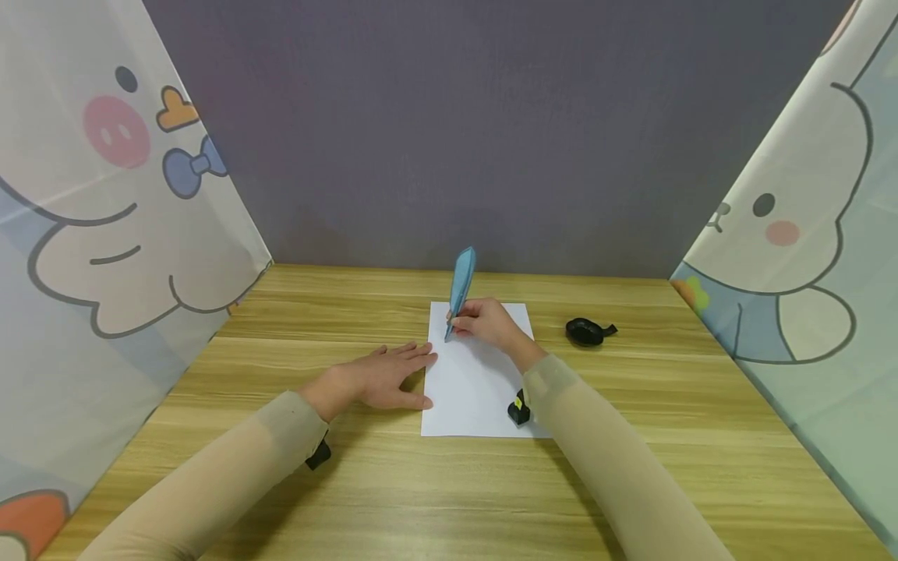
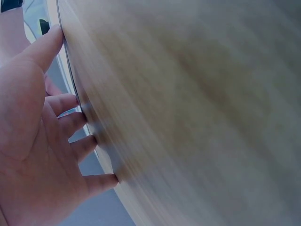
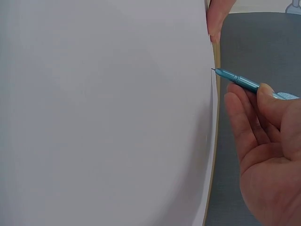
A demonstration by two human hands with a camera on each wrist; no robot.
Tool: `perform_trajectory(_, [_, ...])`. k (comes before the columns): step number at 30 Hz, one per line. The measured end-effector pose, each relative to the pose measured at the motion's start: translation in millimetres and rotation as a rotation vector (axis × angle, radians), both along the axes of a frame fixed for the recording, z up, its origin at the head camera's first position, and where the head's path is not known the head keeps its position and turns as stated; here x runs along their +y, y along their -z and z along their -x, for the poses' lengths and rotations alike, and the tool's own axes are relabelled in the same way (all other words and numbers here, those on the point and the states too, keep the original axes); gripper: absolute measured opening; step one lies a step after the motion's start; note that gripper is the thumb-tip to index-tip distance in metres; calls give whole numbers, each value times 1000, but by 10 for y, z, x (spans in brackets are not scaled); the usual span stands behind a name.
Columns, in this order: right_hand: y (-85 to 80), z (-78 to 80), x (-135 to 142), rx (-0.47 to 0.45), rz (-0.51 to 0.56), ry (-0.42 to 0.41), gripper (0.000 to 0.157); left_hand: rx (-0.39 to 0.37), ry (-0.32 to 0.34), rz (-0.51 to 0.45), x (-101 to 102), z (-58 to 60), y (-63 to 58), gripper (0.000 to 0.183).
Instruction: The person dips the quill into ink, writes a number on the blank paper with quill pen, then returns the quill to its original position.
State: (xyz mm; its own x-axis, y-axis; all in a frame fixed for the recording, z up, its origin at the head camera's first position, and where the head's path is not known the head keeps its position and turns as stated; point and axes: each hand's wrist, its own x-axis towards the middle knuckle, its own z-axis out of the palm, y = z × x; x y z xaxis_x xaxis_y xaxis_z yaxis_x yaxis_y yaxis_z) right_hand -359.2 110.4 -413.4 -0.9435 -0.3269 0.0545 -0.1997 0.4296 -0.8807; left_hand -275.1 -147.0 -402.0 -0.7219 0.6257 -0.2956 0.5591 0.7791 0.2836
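Note:
A white sheet of paper (image 1: 477, 389) lies on the wooden table. My right hand (image 1: 487, 321) pinches a blue feather-shaped pen (image 1: 461, 280) over the upper part of the sheet. In the right wrist view, thumb and fingers of the right hand (image 3: 268, 136) grip the metallic blue barrel of the pen (image 3: 240, 81); its thin tip is at or just above the paper (image 3: 94, 117). Flat on the table, my left hand (image 1: 386, 379) has its fingers spread, fingertips at the paper's left edge. The left wrist view shows that left hand (image 2: 42, 127) from the palm side, holding nothing.
A black oval object with a short tab (image 1: 585, 332) lies right of the paper. A grey panel (image 1: 456, 140) stands behind the wooden table (image 1: 617, 405), and cartoon-printed sheets (image 1: 140, 234) hang at both sides. Small black devices (image 1: 519, 411) sit at both wrists.

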Motion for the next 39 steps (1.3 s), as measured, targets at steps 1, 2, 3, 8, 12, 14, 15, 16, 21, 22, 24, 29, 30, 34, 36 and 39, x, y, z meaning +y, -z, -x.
perform_trajectory(1, [0, -7, -3, -5, 0, 1, 21, 0, 0, 2, 0, 1, 3, 94])
perform_trajectory(2, [1, -11, -7, -10, 1, 2, 20, 0, 2, -2, -1, 3, 5, 94])
perform_trajectory(3, [1, -17, -9, -15, 2, 1, 20, 0, 3, -2, -3, 5, 5, 94])
perform_trajectory(8, [-4, -51, -21, -29, 14, -11, 21, -2, 11, -2, -11, 9, -1, 95])
perform_trajectory(12, [-3, -76, -27, -27, 35, -34, 21, 2, 9, 2, -10, 4, 4, 95])
perform_trajectory(14, [-3, -90, -32, -26, 46, -48, 21, 2, 6, 3, -10, 3, 8, 94])
perform_trajectory(15, [-4, -97, -35, -24, 47, -55, 21, 3, 6, 1, -11, 1, 8, 94])
perform_trajectory(16, [-6, -106, -38, -24, 46, -59, 21, 4, 6, -1, -12, 0, 10, 94])
perform_trajectory(21, [-9, -144, -51, -35, 39, -65, 21, 4, 2, -1, -11, -4, -3, 94])
perform_trajectory(22, [-8, -150, -54, -41, 44, -65, 21, 4, 2, -2, -11, -5, -6, 94])
perform_trajectory(24, [-9, -162, -57, -48, 50, -69, 21, 5, 1, -3, -9, -8, -9, 94])
perform_trajectory(29, [-3, -179, -60, -50, 53, -90, 21, 5, 0, 2, -10, -8, 3, 93])
perform_trajectory(30, [0, -178, -59, -48, 50, -93, 21, 5, 1, -2, -11, -7, 6, 94])
perform_trajectory(34, [11, -183, -49, -49, 34, -100, 19, 3, 2, -6, -9, -2, 8, 94])
perform_trajectory(36, [5, -197, -46, -52, 28, -108, 19, 6, 4, -7, -9, 2, 13, 95])
perform_trajectory(39, [-8, -227, -49, -56, 24, -125, 18, 10, 5, 2, -4, 8, 22, 95])
